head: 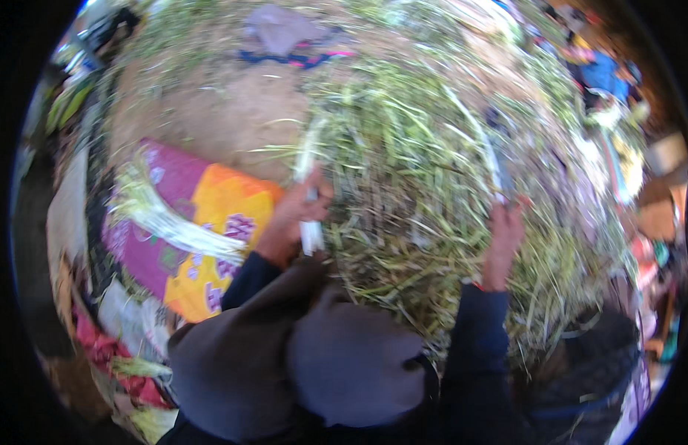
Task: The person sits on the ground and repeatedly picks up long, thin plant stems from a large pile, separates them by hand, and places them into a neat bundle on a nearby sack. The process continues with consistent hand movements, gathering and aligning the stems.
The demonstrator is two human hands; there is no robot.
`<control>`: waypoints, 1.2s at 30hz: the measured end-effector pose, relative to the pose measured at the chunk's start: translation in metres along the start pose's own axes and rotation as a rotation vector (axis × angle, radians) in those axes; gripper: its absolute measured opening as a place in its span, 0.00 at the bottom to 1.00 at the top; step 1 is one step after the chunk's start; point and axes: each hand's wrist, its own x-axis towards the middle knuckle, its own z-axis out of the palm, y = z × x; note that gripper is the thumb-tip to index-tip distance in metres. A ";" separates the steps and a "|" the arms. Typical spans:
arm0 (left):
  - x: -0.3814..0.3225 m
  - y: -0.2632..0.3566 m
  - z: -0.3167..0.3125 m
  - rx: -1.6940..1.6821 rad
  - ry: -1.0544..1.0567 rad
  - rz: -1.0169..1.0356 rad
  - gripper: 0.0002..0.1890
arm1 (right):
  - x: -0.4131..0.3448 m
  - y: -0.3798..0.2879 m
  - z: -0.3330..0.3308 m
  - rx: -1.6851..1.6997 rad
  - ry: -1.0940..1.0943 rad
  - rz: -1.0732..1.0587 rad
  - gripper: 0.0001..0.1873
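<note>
My left hand is closed around a small bunch of pale stalks, whose white ends stick out below the fist. Off to the right, my right hand grips a long whitish leafy stalk that curves up and away from it. Beside my left forearm, a larger bunch of white-stemmed greens lies on a purple and yellow printed sack. Between my hands spreads a thick heap of loose green stalks and leaves. Motion blur hides the finger details.
A greyish cloth lies on the bare ground ahead, near a dark blue and pink strap. A person in blue is at the far right. Near my right elbow sits a dark object. Red cloth lies at lower left.
</note>
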 end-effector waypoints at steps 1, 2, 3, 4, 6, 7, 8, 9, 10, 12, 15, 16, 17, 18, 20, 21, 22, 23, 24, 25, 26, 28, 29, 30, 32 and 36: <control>0.003 0.010 0.006 -0.011 0.056 0.001 0.14 | -0.003 -0.003 0.003 -0.090 -0.076 0.016 0.12; 0.002 0.013 0.014 -0.005 0.078 0.060 0.15 | -0.010 -0.004 0.012 -0.137 -0.074 -0.081 0.10; 0.000 0.016 0.022 0.025 0.056 0.107 0.15 | -0.020 -0.006 0.018 -0.103 -0.079 -0.097 0.09; 0.001 0.015 0.031 0.072 0.075 0.111 0.14 | -0.027 -0.006 0.024 -0.107 -0.090 -0.031 0.09; 0.003 0.017 0.044 0.149 0.115 0.109 0.15 | -0.038 -0.009 0.045 -0.201 -0.093 -0.090 0.08; 0.005 0.012 0.050 0.191 0.102 0.120 0.15 | -0.045 -0.009 0.053 -0.209 -0.112 -0.082 0.09; 0.006 0.006 0.055 0.244 0.108 0.132 0.15 | -0.052 -0.010 0.060 -0.194 -0.140 -0.044 0.08; 0.007 0.000 0.059 0.263 0.115 0.121 0.13 | -0.059 -0.011 0.067 -0.179 -0.164 -0.008 0.08; 0.009 -0.006 0.061 0.295 0.130 0.071 0.13 | -0.064 -0.010 0.075 -0.196 -0.169 -0.076 0.09; 0.013 -0.019 0.065 0.354 0.138 0.008 0.13 | -0.076 -0.009 0.085 -0.221 -0.241 -0.139 0.08; 0.016 -0.034 0.063 0.468 0.133 0.000 0.13 | -0.091 -0.004 0.100 -0.248 -0.138 -0.473 0.09; 0.016 -0.038 0.061 0.469 0.144 -0.033 0.13 | -0.093 -0.004 0.099 -0.292 -0.216 -0.500 0.09; 0.017 -0.039 0.059 0.475 0.149 -0.053 0.13 | -0.093 -0.004 0.105 -0.297 -0.177 -0.632 0.09; 0.018 -0.042 0.057 0.462 0.147 -0.048 0.13 | -0.096 -0.005 0.103 -0.335 -0.218 -0.655 0.09; 0.017 -0.045 0.051 0.433 0.123 -0.051 0.13 | -0.101 -0.009 0.104 -0.413 -0.308 -0.657 0.09; 0.017 -0.046 0.049 0.430 0.133 -0.050 0.13 | -0.101 -0.011 0.103 -0.393 -0.281 -0.732 0.08; 0.017 -0.045 0.047 0.414 0.121 -0.063 0.13 | -0.103 -0.013 0.106 -0.362 -0.263 -0.734 0.08; 0.017 -0.044 0.046 0.399 0.110 -0.075 0.13 | -0.104 -0.015 0.106 -0.327 -0.246 -0.737 0.07; 0.017 -0.044 0.045 0.400 0.113 -0.085 0.13 | -0.106 -0.016 0.102 -0.374 -0.266 -0.663 0.08; 0.017 -0.043 0.044 0.402 0.118 -0.089 0.13 | -0.108 -0.016 0.101 -0.412 -0.287 -0.590 0.08; 0.016 -0.043 0.044 0.409 0.134 -0.088 0.11 | -0.107 -0.016 0.100 -0.417 -0.289 -0.551 0.09; 0.015 -0.045 0.045 0.419 0.171 -0.046 0.09 | -0.107 -0.015 0.097 -0.407 -0.339 -0.518 0.09; 0.014 -0.047 0.045 0.397 0.152 0.003 0.08 | -0.107 -0.014 0.096 -0.399 -0.366 -0.504 0.09; 0.014 -0.048 0.045 0.410 0.180 -0.015 0.08 | -0.106 -0.013 0.095 -0.437 -0.418 -0.471 0.08; 0.014 -0.049 0.043 0.422 0.143 0.001 0.08 | -0.105 -0.011 0.092 -0.451 -0.421 -0.495 0.08; 0.017 -0.037 0.038 0.367 0.203 0.047 0.10 | -0.107 -0.005 0.080 -0.514 -0.459 -0.462 0.09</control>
